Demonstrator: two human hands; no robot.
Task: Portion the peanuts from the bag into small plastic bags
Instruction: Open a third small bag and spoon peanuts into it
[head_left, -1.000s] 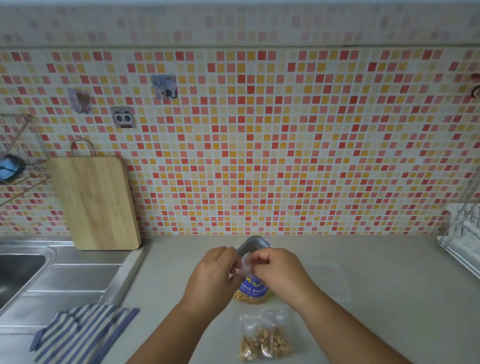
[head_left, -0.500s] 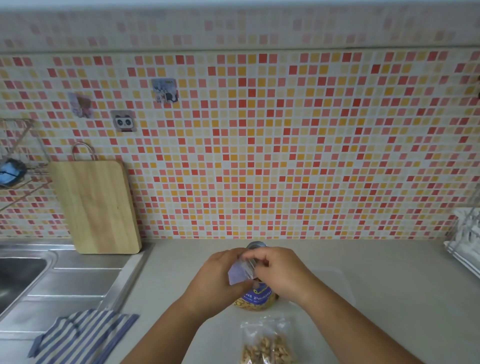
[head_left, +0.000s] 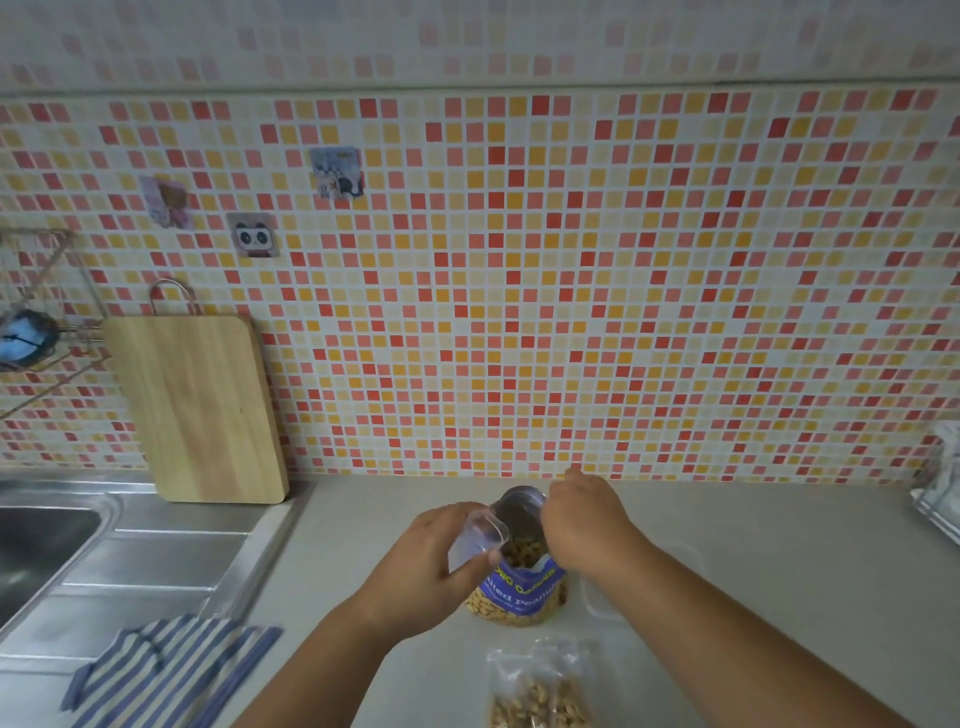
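Note:
The blue peanut bag stands open on the counter, with peanuts visible inside its silver mouth. My left hand holds an empty small clear plastic bag, mouth open, against the left side of the peanut bag's opening. My right hand is at the right rim of the peanut bag, thumb and fingers pinching its top edge. A small plastic bag filled with peanuts lies flat on the counter in front, near the bottom edge of the view.
A wooden cutting board leans on the tiled wall at the left, beside a steel sink. A striped cloth lies on the drainboard. A white dish rack sits at the far right. A faint clear plastic sheet lies right of the peanut bag.
My hands have parted. The left hand keeps the small bag, now open, beside the peanut bag's mouth. The right hand has let go of it and moved to the peanut bag's right rim.

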